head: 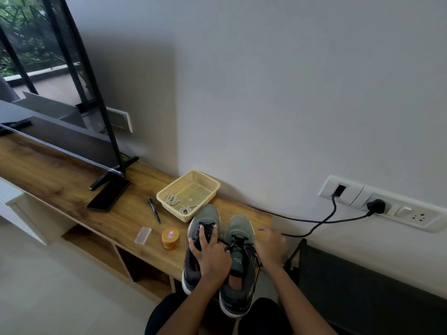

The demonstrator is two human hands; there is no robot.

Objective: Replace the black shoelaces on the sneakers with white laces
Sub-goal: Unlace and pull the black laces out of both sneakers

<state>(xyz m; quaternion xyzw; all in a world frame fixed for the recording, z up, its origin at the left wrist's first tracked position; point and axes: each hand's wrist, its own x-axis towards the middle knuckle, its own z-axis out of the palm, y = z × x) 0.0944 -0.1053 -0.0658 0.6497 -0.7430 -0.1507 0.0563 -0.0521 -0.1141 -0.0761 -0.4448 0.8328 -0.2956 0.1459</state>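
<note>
**Head view: your left hand on the left sneaker**

Your left hand [210, 253] rests on the left sneaker [204, 217], fingers straight and spread across its black laces [207, 226], pinching nothing. Your right hand [271, 245], at 3 o'clock of the right sneaker [239, 226], is blurred, so its grip cannot be told. Both shoes stand on the wooden shelf [72, 189]. The white laces [172, 199] lie coiled in the basket [169, 209], at 11 o'clock of the shoes.

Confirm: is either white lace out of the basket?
No, both white laces lie bundled inside the yellow basket, and the sneakers carry only black laces.
</note>
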